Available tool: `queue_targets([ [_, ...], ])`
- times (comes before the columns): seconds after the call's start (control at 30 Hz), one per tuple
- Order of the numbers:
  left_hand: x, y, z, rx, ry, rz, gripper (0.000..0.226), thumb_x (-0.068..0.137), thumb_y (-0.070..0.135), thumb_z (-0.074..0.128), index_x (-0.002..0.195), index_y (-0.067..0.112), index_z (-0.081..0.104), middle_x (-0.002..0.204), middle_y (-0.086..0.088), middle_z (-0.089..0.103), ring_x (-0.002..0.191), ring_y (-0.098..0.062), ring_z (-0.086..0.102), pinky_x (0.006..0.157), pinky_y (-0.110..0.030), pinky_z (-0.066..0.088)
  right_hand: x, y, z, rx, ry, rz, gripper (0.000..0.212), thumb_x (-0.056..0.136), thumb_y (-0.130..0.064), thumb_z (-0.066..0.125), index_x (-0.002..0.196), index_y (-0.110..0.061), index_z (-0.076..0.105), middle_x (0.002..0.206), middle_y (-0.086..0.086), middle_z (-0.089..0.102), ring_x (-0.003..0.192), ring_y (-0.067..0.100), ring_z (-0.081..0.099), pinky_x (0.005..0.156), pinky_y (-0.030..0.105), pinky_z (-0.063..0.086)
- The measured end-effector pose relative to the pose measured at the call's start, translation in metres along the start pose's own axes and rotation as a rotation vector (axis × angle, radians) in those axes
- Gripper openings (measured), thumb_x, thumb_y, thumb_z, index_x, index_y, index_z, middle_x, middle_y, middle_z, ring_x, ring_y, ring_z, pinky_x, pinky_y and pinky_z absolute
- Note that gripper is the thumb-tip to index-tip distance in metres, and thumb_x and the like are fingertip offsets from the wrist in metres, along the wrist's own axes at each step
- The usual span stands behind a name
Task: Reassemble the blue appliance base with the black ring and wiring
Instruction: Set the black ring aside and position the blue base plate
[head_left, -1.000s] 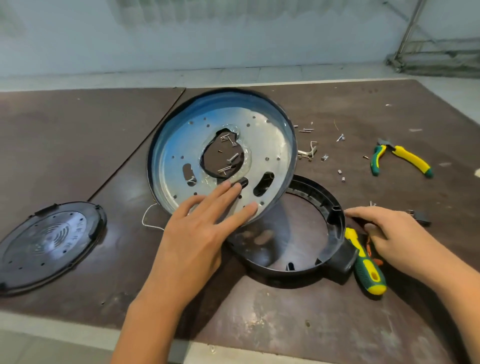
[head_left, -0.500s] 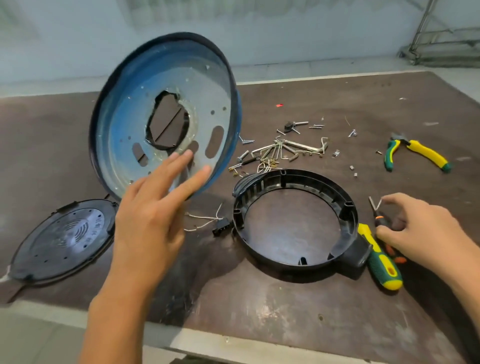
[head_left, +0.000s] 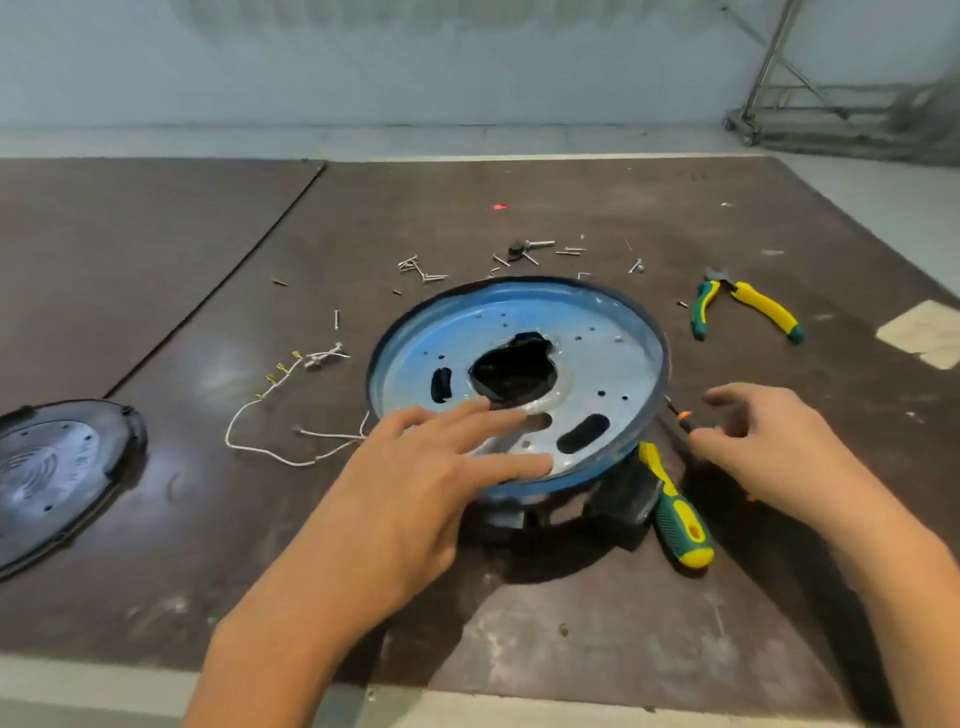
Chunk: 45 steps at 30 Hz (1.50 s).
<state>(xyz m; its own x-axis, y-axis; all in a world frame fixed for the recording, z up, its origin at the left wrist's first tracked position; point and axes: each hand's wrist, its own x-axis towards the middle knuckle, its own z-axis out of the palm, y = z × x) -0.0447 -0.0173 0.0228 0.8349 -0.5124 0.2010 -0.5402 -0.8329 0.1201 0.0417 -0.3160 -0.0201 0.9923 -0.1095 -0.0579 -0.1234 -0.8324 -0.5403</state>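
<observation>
Prob. black ring (head_left: 618, 499), mostly beneath blue base (head_left: 410, 358)

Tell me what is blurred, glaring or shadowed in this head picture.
Head view: the right hand is smeared by motion, the left hand is sharper. Head view: glare whitens the blue base beside that hand and a patch of the table. Head view: soft shadows lie on the near side of the base and hands.

We see the base (head_left: 597, 358) as blue-painted metal, shiny inside. Ring (head_left: 618, 493) looks matt black plastic. Table (head_left: 519, 649) is scuffed, worn brown board.
</observation>
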Motion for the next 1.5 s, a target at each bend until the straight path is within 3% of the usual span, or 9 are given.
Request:
queue_targets([
  [0.17, 0.000, 0.000, 0.005, 0.050, -0.019, -0.026, 0.085, 0.051, -0.014, 0.076, 0.116, 0.041, 0.069, 0.138, 0.010, 0.059, 0.129, -0.022, 0.056, 0.094, -0.045, 0.049, 0.007, 0.009, -0.004, 0.123, 0.140, -0.039, 0.022, 0.093, -0.020, 0.048, 0.091, -0.012, 0.069, 0.064, 0.004, 0.062, 0.064, 0.022, 0.056, 0.057, 0.030, 0.038],
  [0.4, -0.003, -0.002, 0.006, 0.036, -0.077, -0.105, 0.081, 0.063, -0.005, 0.080, 0.120, 0.050, 0.065, 0.138, 0.022, 0.055, 0.121, -0.014, 0.057, 0.097, -0.040, 0.043, 0.011, 0.007, 0.004, -0.146, 0.122, 0.011, 0.021, 0.078, -0.043, 0.077, 0.078, -0.024, 0.067, 0.073, -0.005, 0.067, 0.079, 0.026, 0.063, 0.065, 0.034, 0.049],
  [0.53, -0.006, -0.006, 0.009, -0.052, -0.134, -0.085, 0.079, 0.072, -0.004, 0.072, 0.123, 0.055, 0.060, 0.143, 0.032, 0.043, 0.130, -0.008, 0.046, 0.102, -0.033, 0.034, 0.012, 0.008, 0.005, -0.275, 0.118, 0.063, 0.025, 0.078, -0.045, 0.078, 0.072, -0.024, 0.064, 0.069, -0.003, 0.059, 0.071, 0.026, 0.052, 0.053, 0.027, 0.032],
  [0.63, -0.008, -0.009, 0.012, -0.101, -0.190, -0.038, 0.064, 0.084, 0.015, 0.069, 0.128, 0.059, 0.052, 0.149, 0.038, 0.027, 0.138, -0.001, 0.029, 0.110, -0.028, 0.023, 0.012, 0.007, 0.006, -0.306, 0.128, 0.064, 0.018, 0.081, -0.039, 0.075, 0.075, -0.024, 0.066, 0.065, -0.005, 0.055, 0.066, 0.024, 0.048, 0.049, 0.025, 0.026],
  [0.73, -0.010, -0.008, 0.014, -0.143, -0.176, -0.054, 0.041, 0.085, 0.054, 0.064, 0.126, 0.056, 0.056, 0.147, 0.030, 0.033, 0.135, -0.002, 0.031, 0.118, -0.040, 0.022, 0.012, 0.006, 0.007, -0.290, 0.123, 0.047, 0.022, 0.081, -0.037, 0.072, 0.068, -0.020, 0.066, 0.063, -0.001, 0.059, 0.062, 0.022, 0.051, 0.049, 0.024, 0.029],
  [0.83, -0.005, 0.005, 0.017, -0.126, -0.115, -0.049, 0.052, 0.081, 0.071, 0.049, 0.127, 0.050, 0.057, 0.140, 0.023, 0.043, 0.132, -0.003, 0.036, 0.119, -0.049, 0.023, 0.010, 0.006, 0.001, -0.130, 0.178, 0.028, 0.020, 0.076, -0.032, 0.072, 0.064, -0.017, 0.067, 0.055, 0.002, 0.060, 0.058, 0.018, 0.053, 0.049, 0.026, 0.035],
  [1.1, 0.000, 0.009, 0.025, -0.071, -0.068, 0.033, 0.030, 0.086, 0.032, 0.072, 0.115, 0.037, 0.070, 0.125, 0.013, 0.061, 0.113, -0.016, 0.057, 0.095, -0.039, 0.045, -0.011, -0.019, -0.017, 0.695, 0.185, -0.264, 0.002, 0.084, -0.016, 0.077, 0.083, -0.015, 0.075, 0.060, -0.008, 0.057, 0.046, 0.002, 0.040, 0.042, 0.018, 0.036],
  [1.27, -0.003, 0.008, 0.026, -0.011, 0.066, 0.098, 0.018, 0.081, 0.022, 0.080, 0.098, 0.029, 0.076, 0.107, 0.009, 0.067, 0.099, -0.019, 0.064, 0.082, -0.041, 0.049, -0.024, -0.039, -0.020, 0.812, 0.004, -0.397, 0.008, 0.082, -0.008, 0.078, 0.086, -0.014, 0.077, 0.057, -0.009, 0.063, 0.042, 0.002, 0.045, 0.042, 0.013, 0.036],
  [1.5, -0.007, 0.005, 0.024, -0.072, 0.087, 0.129, 0.015, 0.082, 0.025, 0.077, 0.097, 0.028, 0.077, 0.105, 0.011, 0.067, 0.091, -0.014, 0.061, 0.076, -0.037, 0.052, -0.017, -0.033, -0.020, 0.810, 0.168, -0.383, 0.001, 0.088, -0.015, 0.072, 0.088, -0.016, 0.072, 0.061, -0.004, 0.062, 0.040, 0.009, 0.043, 0.040, 0.015, 0.034],
])
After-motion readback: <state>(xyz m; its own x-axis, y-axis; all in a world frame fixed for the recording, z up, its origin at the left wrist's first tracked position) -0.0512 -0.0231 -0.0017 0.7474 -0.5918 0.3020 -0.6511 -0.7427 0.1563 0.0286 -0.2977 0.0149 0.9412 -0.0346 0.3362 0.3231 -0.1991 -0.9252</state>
